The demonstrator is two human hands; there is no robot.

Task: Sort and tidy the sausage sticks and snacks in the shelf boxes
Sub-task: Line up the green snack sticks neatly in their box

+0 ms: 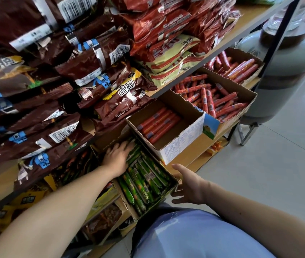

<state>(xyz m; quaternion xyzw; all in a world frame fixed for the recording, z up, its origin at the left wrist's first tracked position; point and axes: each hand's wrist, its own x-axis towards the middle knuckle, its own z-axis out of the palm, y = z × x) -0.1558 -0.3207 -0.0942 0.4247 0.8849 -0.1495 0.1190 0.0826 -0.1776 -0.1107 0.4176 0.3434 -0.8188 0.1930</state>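
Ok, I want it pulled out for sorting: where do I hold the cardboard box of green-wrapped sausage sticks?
Grip the green-stick cardboard box by both side walls at its front corners, from the aisle: that end juts past the shelf; the red-sausage box crowds its back.

Left grip (117, 157) flat, right grip (189, 185) relaxed

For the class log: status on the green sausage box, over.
Left hand flat on green sausage sticks in cardboard box. Right hand open at box's right side. White box of red sticks close behind.
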